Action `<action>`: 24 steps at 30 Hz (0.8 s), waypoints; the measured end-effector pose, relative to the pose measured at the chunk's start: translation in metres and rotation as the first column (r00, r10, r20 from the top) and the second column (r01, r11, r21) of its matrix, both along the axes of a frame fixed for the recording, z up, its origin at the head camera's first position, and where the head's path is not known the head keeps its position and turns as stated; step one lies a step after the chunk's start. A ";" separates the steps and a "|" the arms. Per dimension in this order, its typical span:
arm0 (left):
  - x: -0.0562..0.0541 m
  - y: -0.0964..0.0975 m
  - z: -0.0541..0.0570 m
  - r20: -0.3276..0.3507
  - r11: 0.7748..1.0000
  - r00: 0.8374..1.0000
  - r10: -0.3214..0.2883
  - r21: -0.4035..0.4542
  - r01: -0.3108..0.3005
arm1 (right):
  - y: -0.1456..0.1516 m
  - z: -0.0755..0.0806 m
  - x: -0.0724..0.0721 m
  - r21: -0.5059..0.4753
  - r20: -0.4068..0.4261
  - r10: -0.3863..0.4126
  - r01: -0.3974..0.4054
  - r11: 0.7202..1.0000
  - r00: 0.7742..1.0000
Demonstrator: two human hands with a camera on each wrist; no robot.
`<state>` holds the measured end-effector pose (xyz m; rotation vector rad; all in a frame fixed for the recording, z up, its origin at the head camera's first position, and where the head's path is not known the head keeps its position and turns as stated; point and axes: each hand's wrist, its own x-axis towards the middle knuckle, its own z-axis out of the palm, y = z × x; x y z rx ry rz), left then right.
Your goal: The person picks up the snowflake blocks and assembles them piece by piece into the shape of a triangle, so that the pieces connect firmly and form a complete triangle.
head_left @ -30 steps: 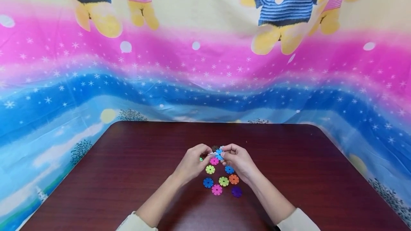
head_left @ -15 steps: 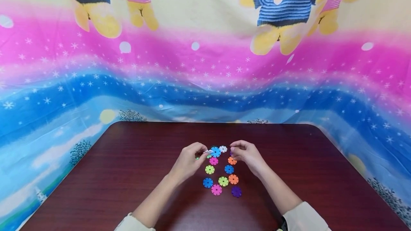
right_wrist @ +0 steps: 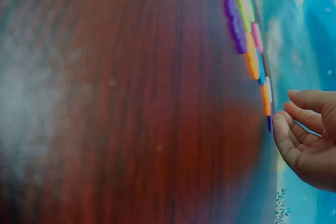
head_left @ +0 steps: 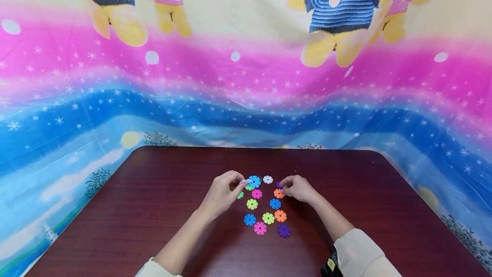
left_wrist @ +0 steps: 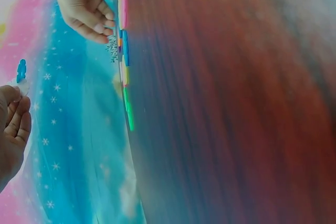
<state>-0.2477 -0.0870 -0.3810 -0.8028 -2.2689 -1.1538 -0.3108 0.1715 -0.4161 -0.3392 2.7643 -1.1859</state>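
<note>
The tabletop point(head_left: 115, 234) is dark red-brown and wood-grained, with rounded far corners. Behind the far edge, and beyond the left and right edges, hangs a printed cloth point(head_left: 215, 67), cream at the top, then pink, then blue, with white snowflakes point(head_left: 287, 84). Yellow figures point(head_left: 340, 14) in striped shirts are printed above the far edge, and a pale shine point(head_left: 246, 254) lies toward the near edge

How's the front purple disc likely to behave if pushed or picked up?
Probably light: the front purple disc looks thin. Pushed, it should slide rather than roll, since it lies flat on the smooth-looking table. Being notched, it may offer some grip.
</note>
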 end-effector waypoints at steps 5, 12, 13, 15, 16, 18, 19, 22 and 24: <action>0.001 -0.003 0.001 0.010 1.000 1.000 0.013 0.003 -0.013 | -0.002 -0.007 -0.006 0.064 -0.020 0.009 -0.007 0.998 1.000; 0.001 -0.006 0.001 -0.003 1.000 1.000 0.029 0.011 -0.029 | -0.004 -0.010 -0.008 0.073 -0.010 -0.008 0.009 0.997 1.000; 0.001 -0.006 0.001 -0.003 0.999 1.000 0.031 0.011 -0.031 | -0.005 -0.010 -0.008 0.076 -0.008 -0.011 0.012 0.997 1.000; 0.001 -0.006 0.001 -0.002 1.000 1.000 0.029 0.012 -0.029 | -0.005 -0.010 -0.007 0.086 -0.006 -0.016 0.017 0.996 1.000; 0.001 -0.006 0.001 -0.002 0.999 1.000 0.029 0.014 -0.029 | -0.005 -0.010 -0.007 0.090 -0.004 -0.015 0.016 0.996 1.000; 0.001 -0.006 0.001 -0.002 0.999 1.000 0.030 0.017 -0.030 | -0.006 -0.011 -0.007 0.093 -0.002 -0.017 0.017 0.996 1.000; 0.001 -0.006 0.001 -0.002 0.999 1.000 0.030 0.019 -0.030 | -0.006 -0.010 -0.007 0.093 0.000 -0.017 0.017 0.996 1.000; 0.001 -0.006 0.001 0.004 0.999 1.000 0.031 0.023 -0.031 | -0.007 -0.011 -0.007 0.093 -0.007 -0.008 0.009 0.996 1.000; 0.001 -0.006 0.001 0.009 0.999 0.999 0.032 0.023 -0.032 | -0.007 -0.011 -0.008 0.090 -0.015 -0.004 0.006 0.996 1.000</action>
